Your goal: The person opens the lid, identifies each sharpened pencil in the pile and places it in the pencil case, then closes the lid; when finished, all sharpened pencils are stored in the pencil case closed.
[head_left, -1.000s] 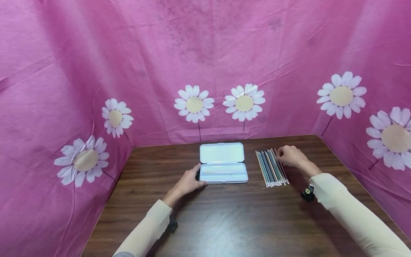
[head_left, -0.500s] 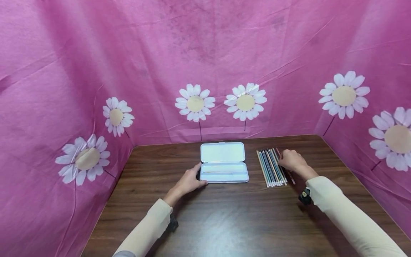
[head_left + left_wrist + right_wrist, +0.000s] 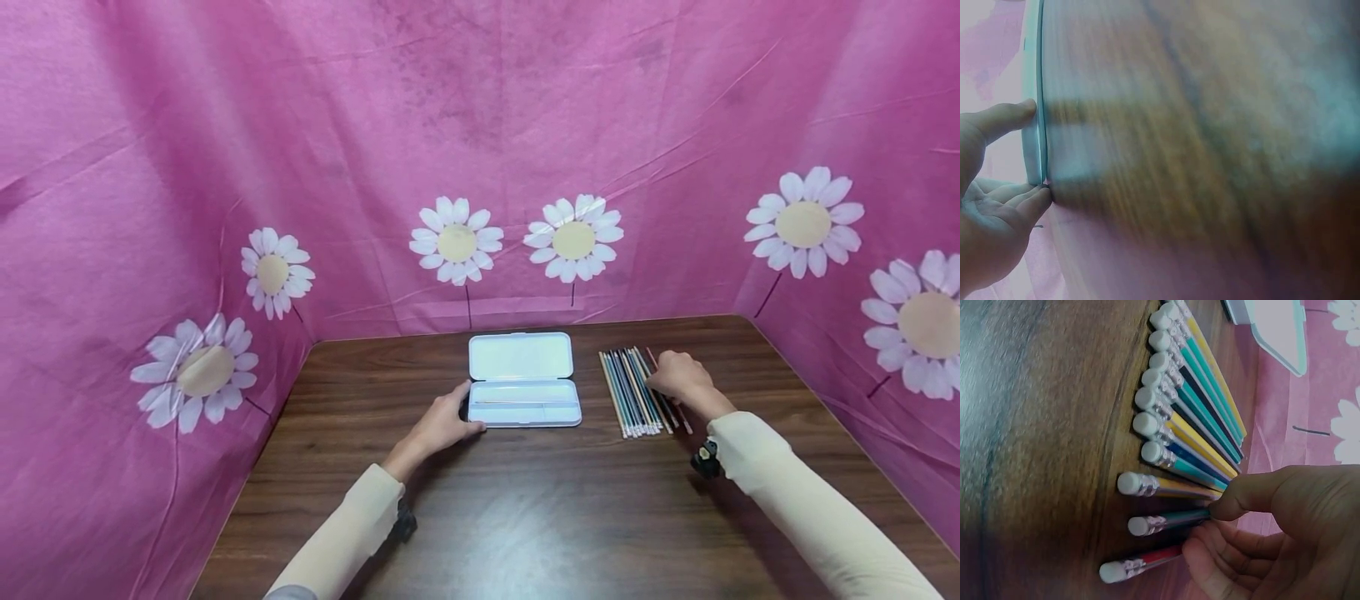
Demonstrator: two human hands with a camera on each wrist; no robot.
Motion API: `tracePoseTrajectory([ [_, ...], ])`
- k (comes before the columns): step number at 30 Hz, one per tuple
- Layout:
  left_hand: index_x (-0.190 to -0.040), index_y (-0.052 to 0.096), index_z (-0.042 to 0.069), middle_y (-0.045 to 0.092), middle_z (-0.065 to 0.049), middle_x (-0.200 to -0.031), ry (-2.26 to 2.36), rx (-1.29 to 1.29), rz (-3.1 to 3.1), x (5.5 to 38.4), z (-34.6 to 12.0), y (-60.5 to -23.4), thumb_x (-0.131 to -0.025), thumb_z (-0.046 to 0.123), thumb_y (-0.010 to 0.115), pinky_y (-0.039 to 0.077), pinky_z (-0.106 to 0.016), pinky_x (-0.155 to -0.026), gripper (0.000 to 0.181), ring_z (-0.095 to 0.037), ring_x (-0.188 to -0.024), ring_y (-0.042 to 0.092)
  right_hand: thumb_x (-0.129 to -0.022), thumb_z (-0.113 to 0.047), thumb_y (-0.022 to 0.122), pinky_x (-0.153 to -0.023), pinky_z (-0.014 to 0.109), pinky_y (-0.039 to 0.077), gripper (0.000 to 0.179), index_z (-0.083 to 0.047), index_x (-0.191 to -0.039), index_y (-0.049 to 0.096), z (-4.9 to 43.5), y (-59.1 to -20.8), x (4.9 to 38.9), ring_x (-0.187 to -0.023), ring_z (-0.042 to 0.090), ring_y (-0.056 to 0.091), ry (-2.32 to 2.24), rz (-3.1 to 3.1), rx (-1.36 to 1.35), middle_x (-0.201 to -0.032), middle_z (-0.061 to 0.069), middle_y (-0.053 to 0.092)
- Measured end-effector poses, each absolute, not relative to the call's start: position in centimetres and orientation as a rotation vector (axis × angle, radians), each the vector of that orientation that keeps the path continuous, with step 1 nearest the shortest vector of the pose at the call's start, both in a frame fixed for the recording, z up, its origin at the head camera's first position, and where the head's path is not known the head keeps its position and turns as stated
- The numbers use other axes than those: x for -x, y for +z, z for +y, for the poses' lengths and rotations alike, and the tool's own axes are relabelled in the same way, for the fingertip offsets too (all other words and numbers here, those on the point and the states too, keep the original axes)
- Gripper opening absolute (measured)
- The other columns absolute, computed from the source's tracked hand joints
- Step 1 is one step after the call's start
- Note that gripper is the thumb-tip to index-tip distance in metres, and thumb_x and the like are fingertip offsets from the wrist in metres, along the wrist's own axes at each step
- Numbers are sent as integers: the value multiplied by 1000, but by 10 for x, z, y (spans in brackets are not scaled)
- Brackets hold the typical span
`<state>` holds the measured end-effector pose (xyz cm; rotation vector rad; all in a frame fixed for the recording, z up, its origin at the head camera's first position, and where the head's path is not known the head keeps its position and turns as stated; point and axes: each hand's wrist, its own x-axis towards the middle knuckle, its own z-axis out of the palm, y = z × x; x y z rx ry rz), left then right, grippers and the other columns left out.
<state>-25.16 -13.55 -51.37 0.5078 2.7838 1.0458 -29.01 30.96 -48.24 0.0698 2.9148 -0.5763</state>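
Observation:
An open white pencil case [image 3: 521, 357] lies at the table's back middle, with a thin pale pencil [image 3: 495, 402] in its tray. My left hand [image 3: 437, 425] grips the case's left end, thumb on the front wall. To the right, several pencils [image 3: 628, 392] lie side by side, erasers toward me. At the right end of this row, my right hand [image 3: 681, 379] pinches a dark green pencil [image 3: 1175, 517] between thumb and fingers. Beside it in the right wrist view lies a red pencil [image 3: 1159, 555], its far part hidden behind the fingers.
The brown wooden table [image 3: 517, 508] ends at a pink cloth [image 3: 360, 208] with daisies, which hangs behind and on both sides. A black camera [image 3: 705, 460] is strapped to the right wrist and another [image 3: 405, 522] to the left.
The red pencil has shifted right, apart from the row. My right hand has moved slightly left to the dark green pencil, which now stands off from the others. The left hand stays at the case.

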Motion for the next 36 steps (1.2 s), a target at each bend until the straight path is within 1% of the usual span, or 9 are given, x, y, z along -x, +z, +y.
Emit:
tracePoseTrajectory([
  [4,-162,37,-5,49,-29,-160,1040,-526,2790,252,-136,-514,-91,26,85,42,-53,-124,90,-40,-148,51,-87,-19,66,-56,39,51,20,-4,-76,60,307,-482,289,-58,24,66,-542,2921,-109,-70,13,65],
  [10,-161,37,-6,48,-29,-160,1026,-526,2793,252,-136,-515,-92,26,85,42,-54,-124,90,-41,-148,51,-85,-20,69,-65,49,52,20,-2,-79,62,307,-484,290,-74,33,59,-516,2953,-94,-79,17,64],
  [16,-161,37,-6,48,-29,-161,1038,-511,2787,251,-136,-514,-92,26,85,41,-53,-125,90,-41,-148,50,-84,-17,68,-64,51,53,17,-3,-77,61,307,-485,291,-73,34,60,-500,2968,-80,-79,18,64],
  [25,-161,38,-7,48,-29,-160,1037,-525,2791,252,-136,-515,-91,26,86,42,-54,-124,91,-41,-148,51,-84,-17,66,-65,56,54,20,3,-85,66,303,-480,289,-75,38,62,-495,2987,-68,-88,27,68],
  [28,-161,38,-7,48,-30,-161,1046,-520,2788,251,-135,-514,-91,26,85,41,-53,-125,91,-41,-149,50,-84,-18,66,-62,54,53,19,0,-80,64,298,-471,288,-74,38,61,-518,3010,-37,-83,24,66],
  [30,-161,38,-7,48,-30,-160,1050,-521,2789,251,-135,-513,-91,26,85,41,-53,-125,90,-41,-148,50,-83,-20,67,-57,48,49,21,-6,-70,58,292,-464,289,-68,33,58,-537,3030,13,-71,15,60],
  [32,-161,38,-7,48,-29,-160,1058,-521,2786,251,-135,-513,-91,26,85,41,-53,-125,90,-41,-148,50,-82,-20,66,-55,41,44,23,-12,-66,52,284,-456,289,-64,26,53,-562,3049,80,-65,5,52],
  [34,-161,38,-6,49,-29,-160,1060,-524,2785,251,-135,-513,-91,25,85,41,-53,-124,90,-41,-148,51,-81,-19,66,-55,36,41,22,-15,-66,51,273,-448,289,-63,22,51,-578,3066,151,-63,1,49],
  [36,-161,38,-6,49,-29,-160,1056,-523,2784,251,-135,-513,-92,26,85,41,-53,-125,90,-41,-148,50,-81,-18,68,-56,34,40,17,-15,-70,56,261,-440,289,-64,20,53,-593,3083,223,-65,0,54],
])
